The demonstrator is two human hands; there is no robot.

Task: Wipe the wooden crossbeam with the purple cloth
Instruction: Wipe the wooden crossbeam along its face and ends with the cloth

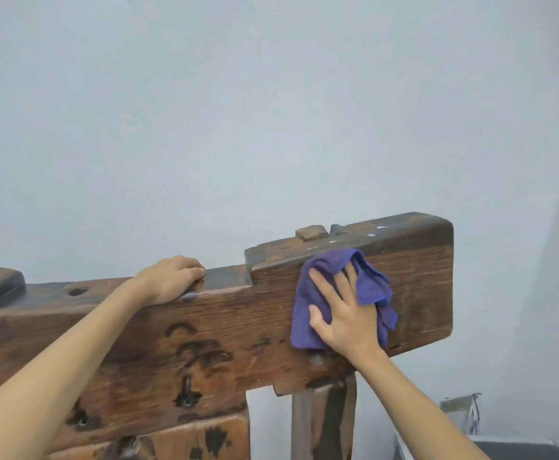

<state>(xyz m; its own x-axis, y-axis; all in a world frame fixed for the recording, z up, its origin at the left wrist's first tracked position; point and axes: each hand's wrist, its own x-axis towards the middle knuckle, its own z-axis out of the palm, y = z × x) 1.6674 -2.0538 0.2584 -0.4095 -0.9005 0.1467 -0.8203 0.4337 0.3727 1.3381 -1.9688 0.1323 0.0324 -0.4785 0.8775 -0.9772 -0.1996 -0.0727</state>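
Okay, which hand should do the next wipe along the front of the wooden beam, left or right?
Right. The right hand already presses the purple cloth flat against the front face of the wooden crossbeam. The left hand rests on the beam's top edge with no cloth, probably bracing.

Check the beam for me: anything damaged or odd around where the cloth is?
Nothing broken. The wooden crossbeam shows dark gouges and stains left of the purple cloth, and pale specks on its top edge above the right hand. It looks like old wear.
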